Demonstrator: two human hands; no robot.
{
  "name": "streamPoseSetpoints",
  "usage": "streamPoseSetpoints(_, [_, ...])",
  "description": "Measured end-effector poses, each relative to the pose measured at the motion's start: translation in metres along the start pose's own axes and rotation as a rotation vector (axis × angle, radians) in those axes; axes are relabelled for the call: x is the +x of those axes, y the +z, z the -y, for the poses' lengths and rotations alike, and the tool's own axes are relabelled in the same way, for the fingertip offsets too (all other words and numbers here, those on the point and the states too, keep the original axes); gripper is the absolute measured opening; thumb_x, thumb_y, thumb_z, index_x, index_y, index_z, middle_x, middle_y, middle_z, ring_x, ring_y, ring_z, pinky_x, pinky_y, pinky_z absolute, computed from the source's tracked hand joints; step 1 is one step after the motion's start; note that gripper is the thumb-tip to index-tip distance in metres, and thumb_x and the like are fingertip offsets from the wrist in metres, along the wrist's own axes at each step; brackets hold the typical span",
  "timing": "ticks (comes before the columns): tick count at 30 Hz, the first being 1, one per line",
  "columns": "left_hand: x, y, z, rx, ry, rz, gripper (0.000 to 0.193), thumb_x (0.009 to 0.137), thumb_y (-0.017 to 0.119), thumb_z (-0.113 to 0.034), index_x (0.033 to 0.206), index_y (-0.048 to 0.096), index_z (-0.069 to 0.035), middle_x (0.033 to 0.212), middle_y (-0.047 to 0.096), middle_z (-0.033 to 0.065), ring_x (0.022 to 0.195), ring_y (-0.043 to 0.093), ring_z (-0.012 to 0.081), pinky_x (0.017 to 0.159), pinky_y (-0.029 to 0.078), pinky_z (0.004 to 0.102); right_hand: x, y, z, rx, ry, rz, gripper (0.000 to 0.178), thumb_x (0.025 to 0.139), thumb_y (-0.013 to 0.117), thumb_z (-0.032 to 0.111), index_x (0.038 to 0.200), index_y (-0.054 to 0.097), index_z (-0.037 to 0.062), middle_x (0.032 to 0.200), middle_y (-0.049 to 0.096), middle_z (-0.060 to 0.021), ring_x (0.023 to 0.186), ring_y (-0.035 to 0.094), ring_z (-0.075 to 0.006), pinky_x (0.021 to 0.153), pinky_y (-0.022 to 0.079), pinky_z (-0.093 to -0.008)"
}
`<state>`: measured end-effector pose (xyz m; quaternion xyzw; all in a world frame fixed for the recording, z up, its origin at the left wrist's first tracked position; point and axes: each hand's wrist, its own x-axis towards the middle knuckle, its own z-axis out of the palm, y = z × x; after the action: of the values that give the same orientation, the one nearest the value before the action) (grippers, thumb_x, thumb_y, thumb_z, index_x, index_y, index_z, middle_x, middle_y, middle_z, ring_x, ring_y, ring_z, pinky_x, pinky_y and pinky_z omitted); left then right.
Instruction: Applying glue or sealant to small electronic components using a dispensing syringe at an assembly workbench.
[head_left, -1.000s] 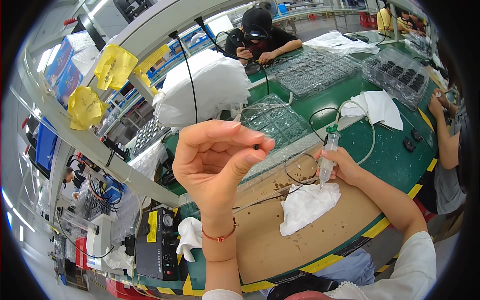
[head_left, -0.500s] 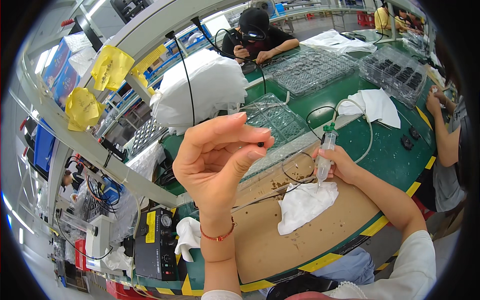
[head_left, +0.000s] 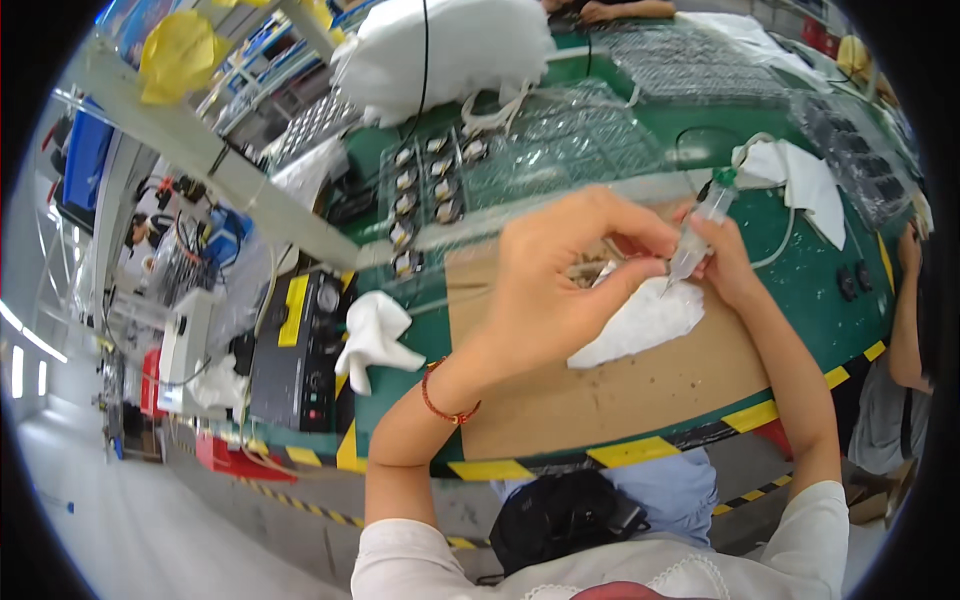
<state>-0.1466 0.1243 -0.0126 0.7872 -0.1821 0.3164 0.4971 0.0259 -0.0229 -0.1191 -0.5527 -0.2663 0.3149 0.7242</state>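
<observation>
Left hand (head_left: 560, 290) pinches a small part, too tiny to identify, against the needle tip of a syringe dispenser (head_left: 700, 228) gripped in the right hand (head_left: 722, 262), above a white cloth (head_left: 640, 325) on the brown mat (head_left: 600, 400). A slipped needle could likely prick fingertips or smear fluid.

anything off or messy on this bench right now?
Nothing spilled or broken shows. The only loose bits: a crumpled white cloth hangs over the green bench's left edge beside a black box, and another white cloth lies bunched under the hands. The right hand holds a syringe-like dispenser tilted, tip at the left hand's fingertips.
</observation>
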Motion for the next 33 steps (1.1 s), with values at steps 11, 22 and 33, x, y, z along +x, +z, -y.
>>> streamPoseSetpoints(11, [-0.096,-0.005,0.032,-0.188,-0.596,-0.182,0.021,0.067,0.061,0.008,0.087,0.054,0.002,0.085,0.057,0.0072,0.078,0.057,0.014,0.073,0.046,0.0256,-0.01,0.005,-0.005,-0.241,-0.172,-0.015,0.026,0.078,0.051,0.025,0.093,0.049,0.0042,0.066,0.058,-0.0092,0.042,0.038,-0.0036,0.039,0.028,-0.0169])
streamPoseSetpoints(22, [-0.115,0.003,0.043,-0.271,-0.771,-0.133,0.021,0.069,0.058,0.01,0.088,0.056,0.002,0.085,0.058,0.0078,0.08,0.056,0.0138,0.073,0.046,0.0245,-0.019,0.02,-0.009,-0.118,-0.273,0.05,0.029,0.076,0.053,0.021,0.097,0.046,0.0021,0.077,0.056,-0.0083,0.073,0.056,-0.0137,0.063,0.043,-0.0255])
streamPoseSetpoints(33, [-0.115,0.0,0.044,-0.309,-0.748,-0.219,0.029,0.067,0.058,0.014,0.094,0.052,0.004,0.085,0.058,0.0111,0.08,0.057,0.0163,0.074,0.046,0.0263,-0.026,0.023,-0.008,-0.245,-0.298,0.149,0.029,0.075,0.057,0.018,0.096,0.047,0.0012,0.077,0.055,-0.0073,0.075,0.055,-0.014,0.068,0.043,-0.0269])
